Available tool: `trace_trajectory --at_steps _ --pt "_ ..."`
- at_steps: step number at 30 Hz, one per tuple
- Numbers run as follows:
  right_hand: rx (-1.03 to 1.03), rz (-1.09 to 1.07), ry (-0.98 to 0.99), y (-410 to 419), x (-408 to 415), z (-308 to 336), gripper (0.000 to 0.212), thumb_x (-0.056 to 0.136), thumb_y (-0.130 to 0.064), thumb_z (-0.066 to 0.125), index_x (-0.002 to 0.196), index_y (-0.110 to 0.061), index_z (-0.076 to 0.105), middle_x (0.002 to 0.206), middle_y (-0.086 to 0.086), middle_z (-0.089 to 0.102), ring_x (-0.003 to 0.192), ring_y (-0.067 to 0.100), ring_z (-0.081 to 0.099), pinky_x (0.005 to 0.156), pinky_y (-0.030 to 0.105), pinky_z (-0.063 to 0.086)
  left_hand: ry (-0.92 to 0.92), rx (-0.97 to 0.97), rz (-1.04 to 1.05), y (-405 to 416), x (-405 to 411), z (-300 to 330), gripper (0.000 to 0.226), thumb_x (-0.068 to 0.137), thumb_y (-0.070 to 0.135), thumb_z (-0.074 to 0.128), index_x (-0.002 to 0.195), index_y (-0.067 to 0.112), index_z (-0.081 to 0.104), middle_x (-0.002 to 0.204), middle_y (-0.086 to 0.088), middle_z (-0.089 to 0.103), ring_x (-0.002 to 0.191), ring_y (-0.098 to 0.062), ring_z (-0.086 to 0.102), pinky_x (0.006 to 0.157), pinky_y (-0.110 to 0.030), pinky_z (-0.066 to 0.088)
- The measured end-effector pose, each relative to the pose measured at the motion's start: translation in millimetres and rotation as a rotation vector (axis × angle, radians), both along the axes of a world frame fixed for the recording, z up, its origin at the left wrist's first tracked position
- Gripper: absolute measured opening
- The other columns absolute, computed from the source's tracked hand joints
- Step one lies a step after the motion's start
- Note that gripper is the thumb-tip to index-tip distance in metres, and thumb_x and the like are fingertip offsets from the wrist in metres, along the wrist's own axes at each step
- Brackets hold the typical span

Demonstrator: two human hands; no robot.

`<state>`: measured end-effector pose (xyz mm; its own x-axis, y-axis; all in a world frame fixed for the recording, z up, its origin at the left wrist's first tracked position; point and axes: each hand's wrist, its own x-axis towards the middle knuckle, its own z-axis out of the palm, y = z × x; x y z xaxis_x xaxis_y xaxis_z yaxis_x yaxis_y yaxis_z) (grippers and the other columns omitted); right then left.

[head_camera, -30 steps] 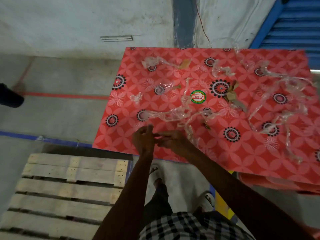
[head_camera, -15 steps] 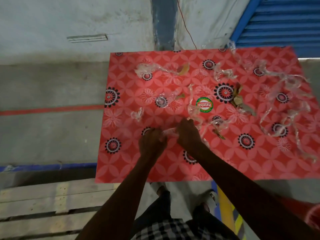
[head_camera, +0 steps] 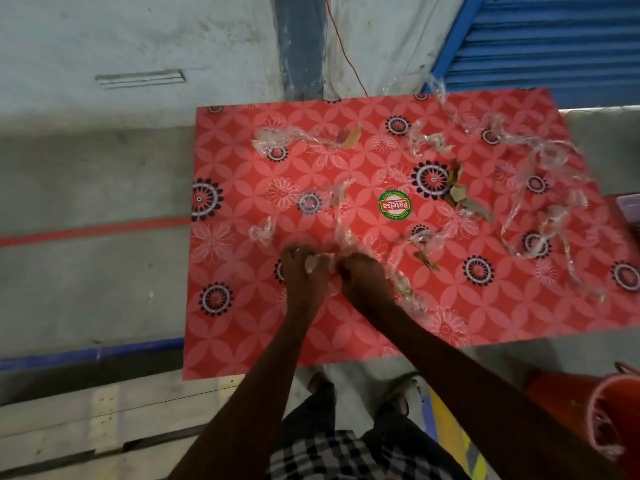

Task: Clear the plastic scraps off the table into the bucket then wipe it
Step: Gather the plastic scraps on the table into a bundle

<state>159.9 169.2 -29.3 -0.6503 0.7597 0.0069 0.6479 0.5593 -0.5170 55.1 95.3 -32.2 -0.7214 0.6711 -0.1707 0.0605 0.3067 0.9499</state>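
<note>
Both hands, left [head_camera: 304, 271] and right [head_camera: 363, 275], now lie closed side by side on the table [head_camera: 242, 341], bunching a clear plastic scrap [head_camera: 320, 263] between them; a second ago they met above the near edge. A bucket [head_camera: 613, 420] enters lower right.

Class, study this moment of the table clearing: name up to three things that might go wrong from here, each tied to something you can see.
1. Both hands, left hand and right hand, bunch one strip of the plastic scraps; trailing strands may drag others off the table.
2. The bucket sits low at the right, so light scraps may miss it.
3. Small brown bits could be left behind.
</note>
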Motion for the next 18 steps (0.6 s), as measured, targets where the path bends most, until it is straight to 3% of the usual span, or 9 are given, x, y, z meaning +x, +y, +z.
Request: trace_trajectory --at_steps 1,3,5,8,11,13,15,18 --pt "-0.023 -0.016 0.037 -7 -3 0 0.014 0.078 -0.002 0.063 0.077 -0.010 0.075 0.076 0.013 0.072 0.069 0.031 0.067 0.063 0.031 0.048 -0.042 0.014 0.005 3 1 4 0.023 0.082 0.033 0.067 0.085 0.011 0.065 0.109 -0.009 0.057 0.104 -0.029 0.057 0.088 -0.024 0.051" --pt "-0.106 -0.145 0.173 -14 -7 5 0.014 0.070 -0.002 0.063 0.067 -0.010 0.074 0.067 0.010 0.072 0.059 0.027 0.066 0.058 0.028 0.046 -0.095 0.044 -0.031 6 2 0 0.029 0.082 0.039 0.068 0.083 0.011 0.067 0.098 -0.010 0.066 0.096 -0.034 0.064 0.086 -0.047 0.056" --pt "-0.266 -0.319 0.296 -9 -6 5 0.017 0.071 -0.010 0.063 0.072 -0.013 0.079 0.069 0.006 0.076 0.059 0.020 0.068 0.060 0.026 0.050 -0.100 0.073 -0.090 8 7 0 0.024 0.086 0.035 0.068 0.090 0.011 0.069 0.095 -0.014 0.071 0.094 -0.035 0.067 0.085 -0.054 0.056" --pt "-0.667 -0.483 0.507 -1 3 2 0.026 0.073 -0.002 0.063 0.077 -0.020 0.081 0.072 0.007 0.075 0.064 0.022 0.067 0.066 0.034 0.053 -0.159 0.106 -0.051 13 17 11 0.023 0.091 0.028 0.063 0.104 0.011 0.070 0.104 -0.006 0.072 0.098 -0.021 0.067 0.084 -0.036 0.053" --pt "-0.923 -0.470 0.734 -12 2 9 0.032 0.081 0.013 0.047 0.069 -0.006 0.070 0.069 0.015 0.062 0.070 0.026 0.055 0.065 0.035 0.049 -0.279 0.068 0.007 21 19 16 0.031 0.095 0.019 0.063 0.125 0.018 0.066 0.120 0.009 0.068 0.109 -0.002 0.063 0.091 -0.022 0.052" --pt "-1.107 -0.480 0.829 -22 0 17 0.023 0.085 0.018 0.039 0.078 0.012 0.060 0.074 0.014 0.059 0.075 0.025 0.055 0.070 0.028 0.052 -0.349 0.046 0.041 23 16 17 0.020 0.095 0.010 0.064 0.110 0.021 0.072 0.109 0.008 0.072 0.101 -0.007 0.067 0.086 -0.025 0.053" --pt "-1.250 -0.497 0.866 -28 -2 14 0.020 0.085 0.021 0.038 0.094 0.024 0.056 0.090 0.017 0.064 0.088 0.025 0.061 0.078 0.028 0.057 -0.394 0.023 0.130 22 11 17 0.024 0.091 0.000 0.067 0.089 0.023 0.075 0.089 0.009 0.075 0.085 -0.011 0.069 0.077 -0.029 0.054" --pt "-1.406 -0.528 0.828 -27 3 12 0.032 0.090 0.022 0.042 0.112 0.014 0.065 0.117 0.022 0.068 0.106 0.031 0.067 0.083 0.031 0.060 -0.541 -0.024 0.275 18 2 18 0.025 0.087 -0.004 0.070 0.074 0.017 0.073 0.063 0.011 0.073 0.062 -0.010 0.066 0.057 -0.024 0.053"
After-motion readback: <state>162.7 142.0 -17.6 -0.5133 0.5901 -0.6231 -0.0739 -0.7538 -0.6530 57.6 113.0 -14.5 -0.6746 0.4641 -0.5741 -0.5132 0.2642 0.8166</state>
